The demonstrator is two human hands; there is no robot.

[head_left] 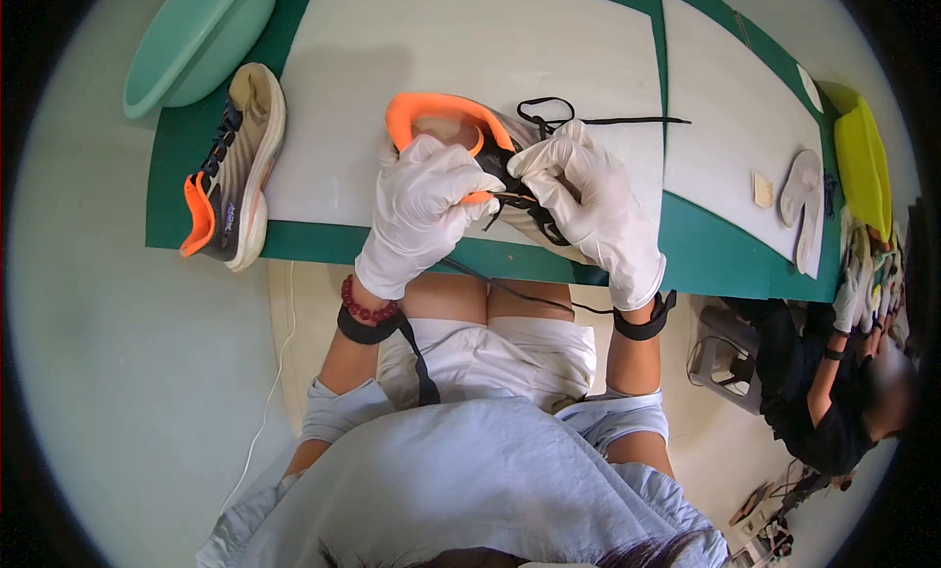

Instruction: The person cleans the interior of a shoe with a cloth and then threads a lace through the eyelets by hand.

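Note:
A shoe with an orange collar (449,104) lies in front of me on the white board, toe end to the right. My left hand (421,200), in a white glove, grips the shoe's collar and tongue edge with bent fingers. My right hand (593,200), gloved too, pinches the black lace at the eyelets. The fingertips of both hands nearly meet over the lacing. One loose black lace (627,120) runs right across the board; another hangs down past the table edge. The shoe's lower side is partly hidden behind my hands.
A second shoe (240,166) stands at the table's left, beside a green basin (201,44). To the right are insoles (802,191), a small beige piece (763,190) and a yellow-green container (863,166). A co-worker (833,392) sits at far right.

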